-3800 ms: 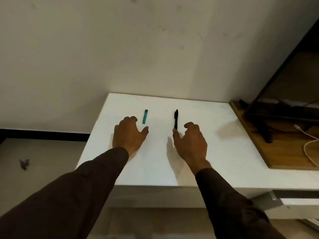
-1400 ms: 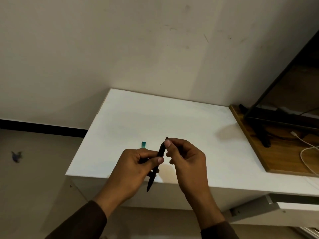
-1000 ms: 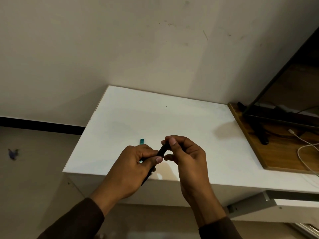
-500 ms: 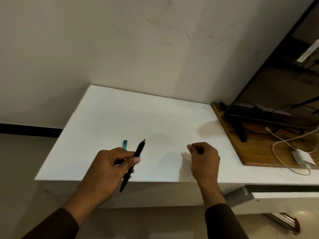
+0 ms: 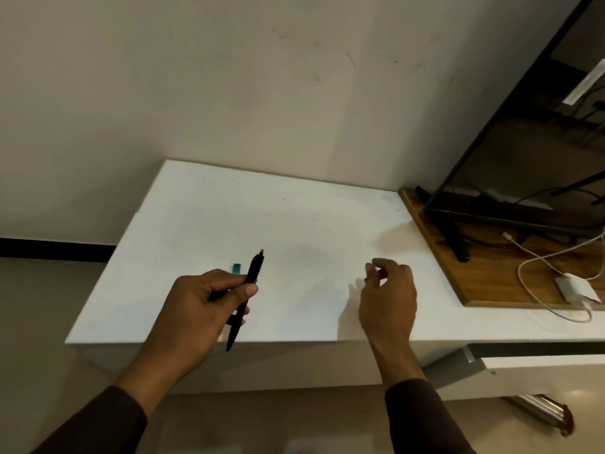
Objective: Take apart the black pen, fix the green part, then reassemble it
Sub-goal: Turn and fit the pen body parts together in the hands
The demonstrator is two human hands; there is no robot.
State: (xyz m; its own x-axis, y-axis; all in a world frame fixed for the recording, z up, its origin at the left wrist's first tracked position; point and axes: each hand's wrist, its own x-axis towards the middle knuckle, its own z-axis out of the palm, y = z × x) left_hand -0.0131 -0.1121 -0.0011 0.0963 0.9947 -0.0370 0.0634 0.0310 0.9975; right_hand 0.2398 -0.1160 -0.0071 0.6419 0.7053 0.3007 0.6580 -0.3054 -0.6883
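Note:
My left hand (image 5: pixel 199 306) grips the black pen (image 5: pixel 245 298) around its middle, just above the near edge of the white table (image 5: pixel 294 224). The pen points away from me, and a thin grey tip shows at its far end. The green part (image 5: pixel 236 268) lies flat on the table just beyond my left fingers, which partly hide it. My right hand (image 5: pixel 388 293) hovers over the table to the right, well apart from the pen. Its thumb and fingertips are pinched on what looks like a small dark pen piece, mostly hidden.
A wooden board (image 5: pixel 474 273) lies at the table's right end and carries a dark monitor stand (image 5: pixel 458 237), a white cable and a white charger (image 5: pixel 576 288). A wall stands behind the table. The floor drops away on the left.
Both hands were twisting the pen's far end together. My right hand has since pulled away to the right with its fingers pinched, and my left hand keeps the pen.

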